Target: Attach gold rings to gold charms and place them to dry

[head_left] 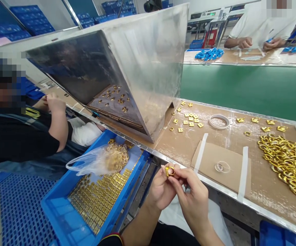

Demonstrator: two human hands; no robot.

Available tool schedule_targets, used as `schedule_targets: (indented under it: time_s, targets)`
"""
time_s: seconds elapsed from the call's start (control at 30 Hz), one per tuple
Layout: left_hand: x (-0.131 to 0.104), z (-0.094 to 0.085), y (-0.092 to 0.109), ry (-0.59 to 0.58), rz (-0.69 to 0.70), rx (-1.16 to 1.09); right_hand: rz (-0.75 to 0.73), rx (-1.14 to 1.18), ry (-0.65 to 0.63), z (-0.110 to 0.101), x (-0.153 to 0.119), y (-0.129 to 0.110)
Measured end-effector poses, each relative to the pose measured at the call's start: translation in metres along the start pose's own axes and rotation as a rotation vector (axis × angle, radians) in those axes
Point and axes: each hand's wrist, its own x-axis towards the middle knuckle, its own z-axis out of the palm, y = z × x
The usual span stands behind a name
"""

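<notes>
A small gold ring-shaped piece [170,171] is held up between both hands, just off the front edge of the table. My left hand [161,191] pinches its flat side between thumb and fingers. From the right, my right hand [192,193] grips its round side with thumb and forefinger. Beyond the hands, a cardboard pad [218,167] is taped to the table, with a thin clear coil [223,166] lying on it. A large heap of gold rings [288,164] lies at the right, and small gold square pieces [191,119] are scattered farther back.
A metal box [148,75] stands on the table at the left. Below it, a blue tray [61,208] holds rows of gold pieces and a plastic bag [112,159]. A tape roll [219,121] lies mid-table. People sit at left and across the green belt [240,82].
</notes>
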Motion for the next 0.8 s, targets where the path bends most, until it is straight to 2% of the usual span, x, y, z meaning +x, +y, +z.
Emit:
schedule_targets:
  time_s: [0.2,0.47,0.53,0.67,0.8]
  targets:
    - [-0.0008,0.0001,0.0003,0.085,-0.020,-0.011,-0.032,-0.031,0.007,0.0041,-0.0006,0.0007]
    - [-0.0010,-0.0042,-0.0001,0.010,-0.004,-0.066,-0.022,-0.041,0.034,0.0074,0.0006,-0.0007]
    - [-0.0011,-0.0041,-0.0004,0.035,-0.018,-0.069,-0.031,-0.044,0.040,0.0073,0.0007,-0.0002]
    - [-0.0011,-0.0048,-0.0025,0.162,-0.032,-0.115,-0.049,-0.057,0.047,0.0073,0.0000,0.0022]
    - [-0.0010,-0.0061,-0.0040,0.154,-0.032,-0.137,-0.034,-0.039,0.043,0.0077,-0.0021,0.0035]
